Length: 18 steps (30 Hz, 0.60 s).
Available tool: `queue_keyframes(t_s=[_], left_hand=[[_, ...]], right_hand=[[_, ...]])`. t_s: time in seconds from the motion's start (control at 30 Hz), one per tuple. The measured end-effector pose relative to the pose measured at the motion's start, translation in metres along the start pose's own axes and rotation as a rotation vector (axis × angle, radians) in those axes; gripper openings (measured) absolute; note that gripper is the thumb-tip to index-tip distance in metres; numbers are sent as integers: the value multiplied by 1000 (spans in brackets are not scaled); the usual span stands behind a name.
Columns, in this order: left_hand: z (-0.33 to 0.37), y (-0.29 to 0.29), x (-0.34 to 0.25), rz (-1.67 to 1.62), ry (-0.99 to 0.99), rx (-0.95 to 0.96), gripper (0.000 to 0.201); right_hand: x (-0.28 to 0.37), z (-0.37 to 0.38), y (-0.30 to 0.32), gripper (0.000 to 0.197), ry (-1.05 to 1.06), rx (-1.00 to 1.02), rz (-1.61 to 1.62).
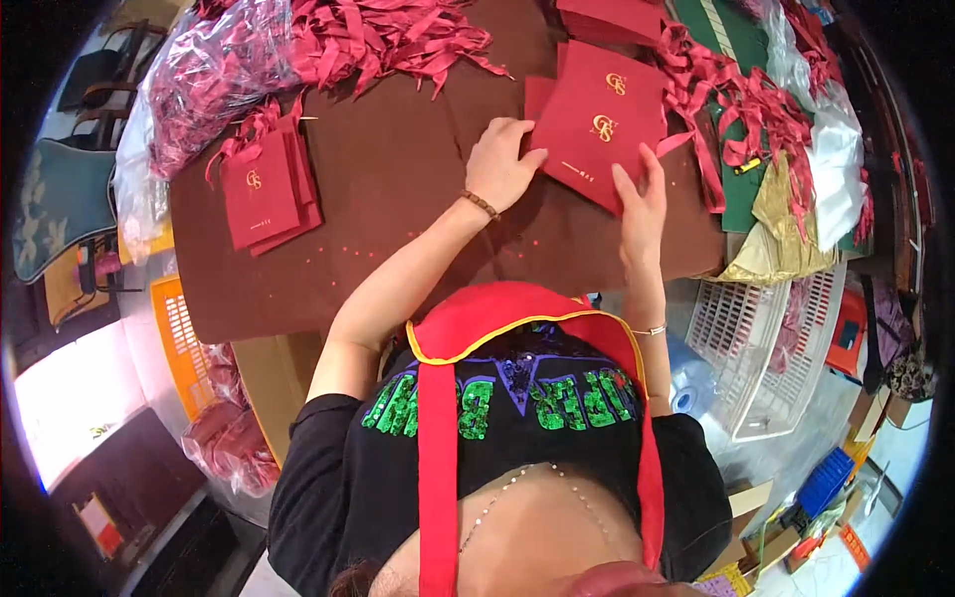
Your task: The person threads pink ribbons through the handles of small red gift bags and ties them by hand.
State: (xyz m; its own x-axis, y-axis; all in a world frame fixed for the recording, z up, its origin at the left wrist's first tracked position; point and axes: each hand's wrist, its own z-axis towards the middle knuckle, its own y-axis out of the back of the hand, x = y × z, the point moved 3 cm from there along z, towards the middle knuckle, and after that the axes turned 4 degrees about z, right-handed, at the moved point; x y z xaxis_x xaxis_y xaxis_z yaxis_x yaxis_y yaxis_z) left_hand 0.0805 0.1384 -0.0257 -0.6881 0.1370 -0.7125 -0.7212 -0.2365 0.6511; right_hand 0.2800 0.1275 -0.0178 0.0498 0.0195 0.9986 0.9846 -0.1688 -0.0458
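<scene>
A flat red paper bag (582,124) with gold emblems lies at the table's far right, overlapping other red bags. My left hand (502,167) is at its left edge, fingers curled and thumb against the near corner. At its near right corner is my right hand (645,204), thumb and fingers closing around the edge. Another piece of red card peeks out behind the bag's left side. Red ribbons (696,75) spread out along the bag's right side. Farther left, a small group of finished-looking red bags (261,194) with ribbon handles lies slightly fanned.
Clear plastic (214,75) wraps a heap of red ribbons at the far left. More red bags (612,20) are stacked at the back. Gold cloth (781,224) hangs over the right edge. Below stand a white plastic crate (741,348) and an orange crate (179,343).
</scene>
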Motion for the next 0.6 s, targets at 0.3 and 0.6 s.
queue_keyframes(t_s=[0.3, 0.6], left_hand=[[-29, 28, 33, -523, 350, 405, 21], [91, 29, 59, 541, -346, -85, 20]], right_hand=[[42, -20, 4, 57, 333, 37, -540], [7, -35, -16, 65, -183, 420, -228]])
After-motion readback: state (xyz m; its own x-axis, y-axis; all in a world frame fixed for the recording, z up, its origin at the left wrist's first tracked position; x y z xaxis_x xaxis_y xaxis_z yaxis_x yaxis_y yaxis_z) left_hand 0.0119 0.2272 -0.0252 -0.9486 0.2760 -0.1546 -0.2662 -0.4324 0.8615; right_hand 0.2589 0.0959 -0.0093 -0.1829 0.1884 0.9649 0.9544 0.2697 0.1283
